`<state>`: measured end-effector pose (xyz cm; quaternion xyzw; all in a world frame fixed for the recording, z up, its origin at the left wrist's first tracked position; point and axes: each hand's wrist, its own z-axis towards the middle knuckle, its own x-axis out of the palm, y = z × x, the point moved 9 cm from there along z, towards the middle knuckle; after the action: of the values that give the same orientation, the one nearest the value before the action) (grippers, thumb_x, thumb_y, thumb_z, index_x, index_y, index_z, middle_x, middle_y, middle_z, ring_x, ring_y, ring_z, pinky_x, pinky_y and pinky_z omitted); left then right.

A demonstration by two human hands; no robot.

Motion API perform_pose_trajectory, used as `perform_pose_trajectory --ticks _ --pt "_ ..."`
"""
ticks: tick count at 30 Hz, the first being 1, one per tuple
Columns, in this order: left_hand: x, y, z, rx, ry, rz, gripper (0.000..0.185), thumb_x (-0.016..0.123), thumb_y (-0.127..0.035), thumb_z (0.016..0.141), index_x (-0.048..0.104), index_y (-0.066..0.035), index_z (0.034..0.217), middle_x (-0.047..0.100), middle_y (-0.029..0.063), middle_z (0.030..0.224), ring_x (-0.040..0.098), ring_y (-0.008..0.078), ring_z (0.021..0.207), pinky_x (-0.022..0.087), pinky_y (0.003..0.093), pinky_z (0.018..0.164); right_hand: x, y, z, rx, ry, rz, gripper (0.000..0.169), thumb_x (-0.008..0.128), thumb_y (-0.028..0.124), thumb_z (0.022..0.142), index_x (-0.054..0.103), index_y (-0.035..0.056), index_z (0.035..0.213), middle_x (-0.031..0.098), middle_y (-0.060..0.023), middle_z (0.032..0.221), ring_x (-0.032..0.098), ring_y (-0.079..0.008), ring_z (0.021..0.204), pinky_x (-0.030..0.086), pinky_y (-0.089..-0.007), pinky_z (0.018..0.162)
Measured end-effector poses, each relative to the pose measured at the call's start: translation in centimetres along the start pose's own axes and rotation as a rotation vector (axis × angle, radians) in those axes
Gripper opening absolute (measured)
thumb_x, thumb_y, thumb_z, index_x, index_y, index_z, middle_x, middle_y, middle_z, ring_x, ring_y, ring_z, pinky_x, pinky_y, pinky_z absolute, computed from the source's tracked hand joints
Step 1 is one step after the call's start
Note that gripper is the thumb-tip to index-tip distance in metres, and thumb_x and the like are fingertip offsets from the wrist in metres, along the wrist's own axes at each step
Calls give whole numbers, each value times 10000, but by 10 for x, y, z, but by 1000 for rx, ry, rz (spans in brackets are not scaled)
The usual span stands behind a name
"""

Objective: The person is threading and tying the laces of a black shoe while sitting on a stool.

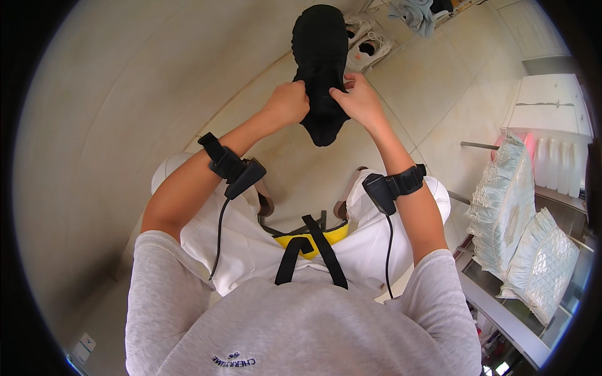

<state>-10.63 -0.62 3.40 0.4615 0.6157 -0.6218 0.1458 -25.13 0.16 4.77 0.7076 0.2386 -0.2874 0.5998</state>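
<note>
A black shoe [321, 51] with a soft, sock-like upper and a ridged sole edge is held out in front of me, its rounded toe pointing away. My left hand [288, 101] is closed on the left side of its collar. On the opposite side, my right hand [361, 99] pinches the collar's edge, with the thumb on the near face and the fingers partly hidden behind. The shoe's opening cannot be made out against the dark fabric.
White laced sneakers [369, 50] stand on the tiled floor [442, 84] behind the shoe, near a rack with a grey-blue cloth [415, 16]. A plain wall [94, 117] rises at left. Lace-trimmed pale-blue cushions [505, 207] are at right. Cables hang from both forearm straps.
</note>
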Motion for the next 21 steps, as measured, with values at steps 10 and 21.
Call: perform_pose_trajectory --ticks 10,21 --pt "-13 -8 0 47 -20 57 258 458 -165 814 538 50 932 589 213 776 559 372 748 442 399 656 -8 4 3 -83 -126 -143 236 439 152 832 548 -45 760 554 -275 702 536 -425 697 423 -469 640" --pt "-50 12 30 173 -221 -159 209 558 -205 756 555 -4 814 584 83 893 578 212 815 448 311 700 -27 31 -5 -221 -218 -160 237 432 170 834 569 -20 800 560 -240 656 541 -412 642 424 -471 607"
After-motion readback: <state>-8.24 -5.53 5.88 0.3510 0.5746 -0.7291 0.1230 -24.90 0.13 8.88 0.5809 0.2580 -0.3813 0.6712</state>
